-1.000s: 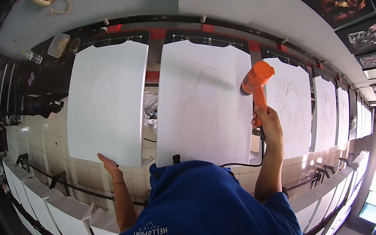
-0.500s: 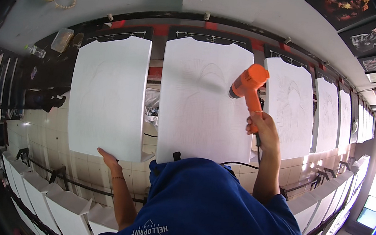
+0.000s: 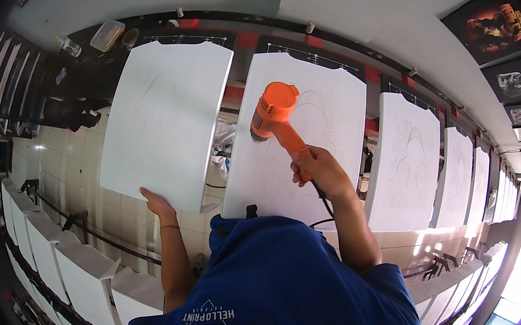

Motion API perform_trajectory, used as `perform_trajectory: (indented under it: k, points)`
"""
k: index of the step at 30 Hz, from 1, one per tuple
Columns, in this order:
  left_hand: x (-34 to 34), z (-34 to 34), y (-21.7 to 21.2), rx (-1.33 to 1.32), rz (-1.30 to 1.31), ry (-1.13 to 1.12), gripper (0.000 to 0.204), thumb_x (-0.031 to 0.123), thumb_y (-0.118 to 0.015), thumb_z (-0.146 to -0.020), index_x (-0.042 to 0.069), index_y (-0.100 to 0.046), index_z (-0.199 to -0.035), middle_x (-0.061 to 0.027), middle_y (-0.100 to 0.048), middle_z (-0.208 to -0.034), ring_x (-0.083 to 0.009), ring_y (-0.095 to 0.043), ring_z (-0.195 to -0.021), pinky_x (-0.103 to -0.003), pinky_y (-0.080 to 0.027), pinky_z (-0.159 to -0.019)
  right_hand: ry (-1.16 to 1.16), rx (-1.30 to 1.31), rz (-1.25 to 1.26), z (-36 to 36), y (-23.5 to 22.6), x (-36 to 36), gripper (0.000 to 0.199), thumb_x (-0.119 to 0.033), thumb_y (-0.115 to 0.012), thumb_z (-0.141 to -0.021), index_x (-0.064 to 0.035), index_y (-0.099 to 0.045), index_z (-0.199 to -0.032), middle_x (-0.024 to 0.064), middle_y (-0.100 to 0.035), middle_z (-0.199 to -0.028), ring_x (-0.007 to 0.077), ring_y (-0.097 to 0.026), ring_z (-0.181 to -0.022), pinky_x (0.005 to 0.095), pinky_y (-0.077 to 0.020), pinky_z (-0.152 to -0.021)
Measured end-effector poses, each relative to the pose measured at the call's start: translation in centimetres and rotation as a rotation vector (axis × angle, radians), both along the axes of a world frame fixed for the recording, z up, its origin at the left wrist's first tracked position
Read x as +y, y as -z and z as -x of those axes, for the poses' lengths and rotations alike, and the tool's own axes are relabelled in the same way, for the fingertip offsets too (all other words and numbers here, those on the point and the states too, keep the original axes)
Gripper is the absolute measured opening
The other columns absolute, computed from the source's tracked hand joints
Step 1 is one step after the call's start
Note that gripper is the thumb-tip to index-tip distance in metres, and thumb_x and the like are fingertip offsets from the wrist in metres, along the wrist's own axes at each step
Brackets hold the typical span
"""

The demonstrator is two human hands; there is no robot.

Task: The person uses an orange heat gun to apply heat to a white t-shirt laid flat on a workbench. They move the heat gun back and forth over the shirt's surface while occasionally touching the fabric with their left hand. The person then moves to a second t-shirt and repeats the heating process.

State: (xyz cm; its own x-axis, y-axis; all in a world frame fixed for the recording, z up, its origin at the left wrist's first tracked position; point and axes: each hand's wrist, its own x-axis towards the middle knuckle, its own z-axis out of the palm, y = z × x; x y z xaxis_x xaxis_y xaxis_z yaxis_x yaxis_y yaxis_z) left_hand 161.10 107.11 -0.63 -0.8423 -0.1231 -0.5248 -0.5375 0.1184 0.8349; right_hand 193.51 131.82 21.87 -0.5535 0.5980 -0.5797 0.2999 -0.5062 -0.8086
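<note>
My right hand is wrapped around the handle of an orange heat gun. Its nozzle points down to the left, above the left part of the middle white shirt panel, which bears a faint arched line drawing. At the near edge of the left white shirt panel, my left hand has its thumb on top; the other fingers are mostly hidden at or under the edge. That panel carries a fainter drawing. A dark cord runs from the gun's handle past my right wrist.
More white panels with drawings, such as the one at right, stand in a row. Another row of white panels lies behind me on a dark rail. A plastic tub and a clear bottle rest at the far left.
The heat gun in my right hand has swung left, from the middle panel's right side to its left side. My left hand stays at the left panel's near edge. The view has shifted slightly.
</note>
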Motion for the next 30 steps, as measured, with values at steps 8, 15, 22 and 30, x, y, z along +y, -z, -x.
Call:
perform_trajectory:
  k: [8, 15, 22, 30]
  points:
    - [-0.7, 0.0, 0.3, 0.015, 0.162, 0.031, 0.092, 0.065, -0.041, -0.093, -0.017, -0.041, -0.134, -0.0276, -0.046, -0.139, -0.0355, -0.050, -0.124, -0.038, -0.039, -0.105, -0.037, -0.096, -0.024, -1.4, -0.5, -0.8, 0.023, -0.022, -0.058, -0.092, 0.0008, -0.056, -0.096, 0.0039, -0.057, -0.076, 0.0123, -0.059, -0.063, 0.0270, -0.0486, -0.057]
    - [-0.9, 0.2, 0.6, 0.031, 0.259, 0.065, 0.090, 0.065, -0.040, -0.093, -0.018, -0.046, -0.129, -0.0284, -0.052, -0.133, -0.0352, -0.054, -0.117, -0.038, -0.042, -0.102, 0.151, -0.087, -0.093, -3.9, 0.8, 0.0, 0.027, -0.025, -0.059, -0.092, 0.0018, -0.057, -0.098, 0.0046, -0.058, -0.078, 0.0124, -0.059, -0.065, 0.0267, -0.0496, -0.058]
    - [-1.5, 0.2, 0.5, 0.030, 0.263, 0.104, 0.088, 0.064, -0.039, -0.095, -0.017, -0.048, -0.127, -0.0263, -0.053, -0.131, -0.0342, -0.056, -0.114, -0.039, -0.045, -0.097, 0.438, -0.141, -0.171, -12.2, 0.1, -0.6, 0.030, -0.028, -0.060, -0.091, 0.0011, -0.057, -0.096, 0.0046, -0.058, -0.077, 0.0127, -0.060, -0.062, 0.0247, -0.0482, -0.054]
    - [-0.5, -0.4, 1.2, 0.119, 0.225, 0.014, 0.088, 0.062, -0.038, -0.096, -0.019, -0.043, -0.130, -0.0312, -0.050, -0.132, -0.0390, -0.054, -0.117, -0.041, -0.044, -0.100, 0.548, -0.060, -0.157, -12.7, 0.8, -2.1, 0.033, -0.030, -0.063, -0.093, 0.0007, -0.057, -0.101, 0.0035, -0.058, -0.075, 0.0107, -0.059, -0.060, 0.0228, -0.0471, -0.051]
